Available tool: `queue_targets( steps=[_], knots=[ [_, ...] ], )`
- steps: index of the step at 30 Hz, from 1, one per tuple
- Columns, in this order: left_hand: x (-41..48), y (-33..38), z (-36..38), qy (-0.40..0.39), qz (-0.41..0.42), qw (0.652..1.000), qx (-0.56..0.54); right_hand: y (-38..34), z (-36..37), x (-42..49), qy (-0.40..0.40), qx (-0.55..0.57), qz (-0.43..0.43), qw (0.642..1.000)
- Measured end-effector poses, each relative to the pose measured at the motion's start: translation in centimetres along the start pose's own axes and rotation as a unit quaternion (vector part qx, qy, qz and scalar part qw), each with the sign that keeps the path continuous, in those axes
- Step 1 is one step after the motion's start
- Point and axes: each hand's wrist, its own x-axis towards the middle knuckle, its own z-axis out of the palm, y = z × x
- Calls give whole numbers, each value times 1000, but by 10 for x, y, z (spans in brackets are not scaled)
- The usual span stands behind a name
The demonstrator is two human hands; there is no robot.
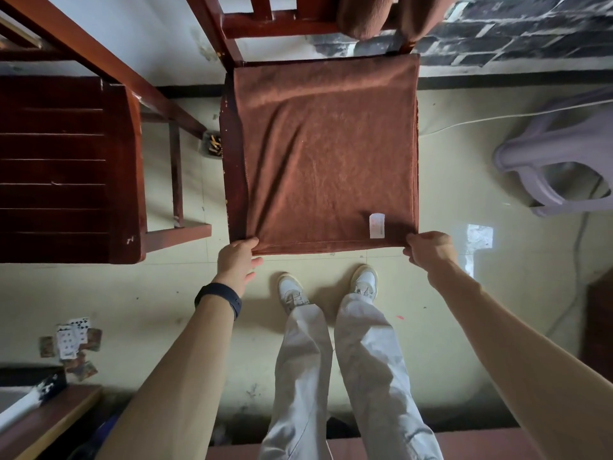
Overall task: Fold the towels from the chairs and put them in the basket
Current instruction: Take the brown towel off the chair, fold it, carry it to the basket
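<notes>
A pale tiled floor (464, 161) runs up to a white wall that has a patch of dark brick on its right side, and two dark red wooden chairs stand side by side against it. The brown towel (325, 154) lies spread flat over the seat of the right-hand chair (231, 161), covering nearly all of it, with a white label (377, 225) near its front right corner. The person stands facing the seat's front edge with both bare arms stretched forward and down.

The left hand (237, 260), with a black wristband (220, 298) behind it, pinches the front left corner, the thumb on top of the cloth and the fingers below the hem. The right hand (431, 252) grips the front right corner, its fingers curled around the edge and the knuckles facing up.

A second brown towel (381, 14) hangs over the chair's back. The other chair (66, 167) stands to the left, playing cards (74, 340) lie scattered on the floor, and a lavender plastic stool (547, 154) sits off to the right.
</notes>
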Motion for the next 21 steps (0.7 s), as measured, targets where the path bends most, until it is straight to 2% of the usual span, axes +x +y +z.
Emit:
queue_targets(
  steps=[3,9,15,18,21],
  knots=[
    [-10,4,-15,-20,-4,997,-73,-5,-11,-10,-22,24,6,999],
    [-64,42,-48,-75,-28,982,-170,-33,-58,-53,-75,177,27,981],
    [-120,69,-77,-71,0,976,-206,-61,-109,-108,-75,141,-61,985],
    [-154,80,-84,-84,45,983,-154,-73,-130,-134,-69,78,-109,989],
    [-188,86,-94,-101,124,987,17,-80,-152,-167,-50,-5,-199,979]
  ],
)
